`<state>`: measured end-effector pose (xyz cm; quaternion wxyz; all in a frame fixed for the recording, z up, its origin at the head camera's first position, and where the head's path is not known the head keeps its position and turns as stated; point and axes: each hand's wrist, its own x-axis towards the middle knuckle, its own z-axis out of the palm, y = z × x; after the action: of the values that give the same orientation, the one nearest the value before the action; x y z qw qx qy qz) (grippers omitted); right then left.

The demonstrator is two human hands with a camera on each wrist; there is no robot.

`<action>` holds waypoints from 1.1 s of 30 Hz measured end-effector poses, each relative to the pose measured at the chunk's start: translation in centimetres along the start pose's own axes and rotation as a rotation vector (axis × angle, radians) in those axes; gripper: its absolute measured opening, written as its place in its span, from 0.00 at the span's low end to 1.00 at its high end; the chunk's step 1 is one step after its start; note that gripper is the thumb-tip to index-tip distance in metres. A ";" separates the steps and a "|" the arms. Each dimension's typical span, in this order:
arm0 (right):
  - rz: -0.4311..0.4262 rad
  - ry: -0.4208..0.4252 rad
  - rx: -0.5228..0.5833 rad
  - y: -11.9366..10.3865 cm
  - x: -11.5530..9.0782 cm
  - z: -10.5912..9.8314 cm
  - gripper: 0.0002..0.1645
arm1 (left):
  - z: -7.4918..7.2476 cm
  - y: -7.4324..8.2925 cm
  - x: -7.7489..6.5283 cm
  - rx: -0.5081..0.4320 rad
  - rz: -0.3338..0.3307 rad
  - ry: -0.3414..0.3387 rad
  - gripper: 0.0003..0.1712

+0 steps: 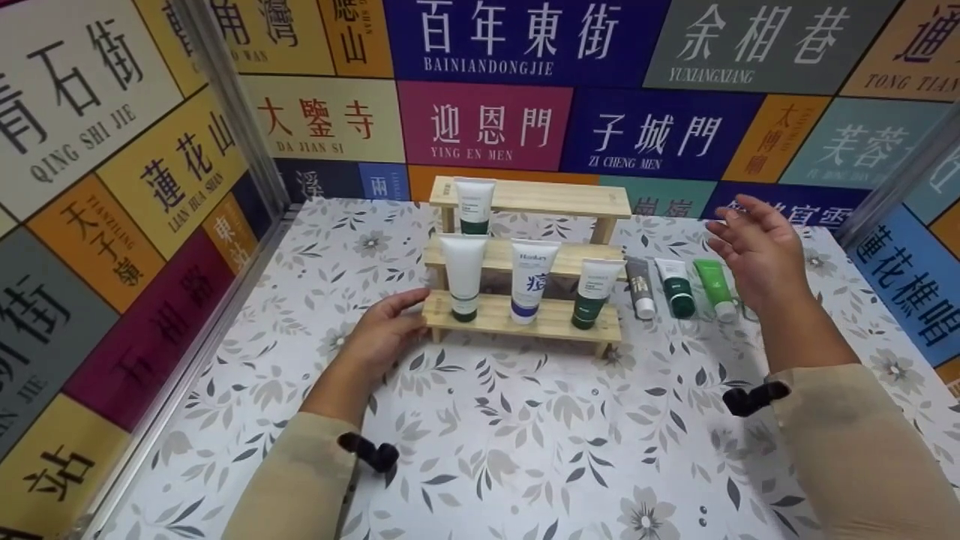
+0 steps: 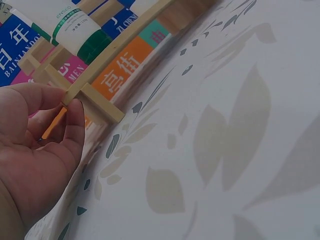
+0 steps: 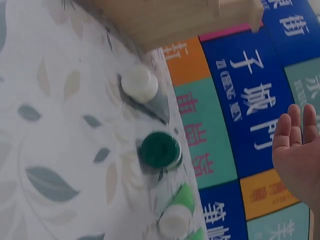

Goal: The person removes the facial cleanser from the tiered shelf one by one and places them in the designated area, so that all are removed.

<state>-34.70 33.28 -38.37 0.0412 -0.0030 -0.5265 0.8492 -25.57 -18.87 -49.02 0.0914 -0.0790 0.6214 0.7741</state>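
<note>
Gripping with thumb and fingers, left of centre: left hand (image 1: 386, 334), at the near-left end of the rack (image 1: 499, 261), mid-frame. Raised at right, fingers loosely extended: right hand (image 1: 765, 251). Standing along the lowest step: three tubes (image 1: 532, 281). Lying right of centre: more tubes (image 1: 676, 289).

The three-tier display stand (image 1: 551, 196) is pale wood-toned. On it, the rear tube (image 1: 474, 201), left front tube (image 1: 463, 270) and right front tube (image 1: 598, 289) are white and dark green; the middle front tube (image 1: 531, 274) is white with blue lettering and cap. Right of it are a grey tube (image 1: 640, 286), a white-and-green tube (image 1: 676, 289) and a bright green tube (image 1: 715, 287). Beneath it, grey and beige leaves pattern the white bench (image 1: 510, 435).
</note>
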 end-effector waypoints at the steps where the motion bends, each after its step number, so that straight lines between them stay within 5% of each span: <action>1: -0.010 -0.023 -0.020 0.1 -0.2 0.5 0.29 | 0.0 0.0 0.0 0.000 0.000 0.000 0.29; 15: -0.052 -0.218 -0.293 1.1 -1.5 9.8 0.26 | -0.1 0.1 -0.2 0.019 -0.024 0.015 0.30; 25: -0.045 -0.370 -0.331 1.1 -1.4 15.2 0.24 | 0.0 0.0 -0.2 0.026 -0.015 0.001 0.31; 33: -0.027 -0.411 -0.333 1.7 -1.2 18.8 0.20 | 0.0 0.1 -0.2 0.036 -0.013 0.007 0.30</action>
<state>-34.52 15.62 -31.58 -0.0565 0.1696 -0.6564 0.7329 -25.46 -18.86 -48.84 0.0959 -0.0840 0.6351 0.7619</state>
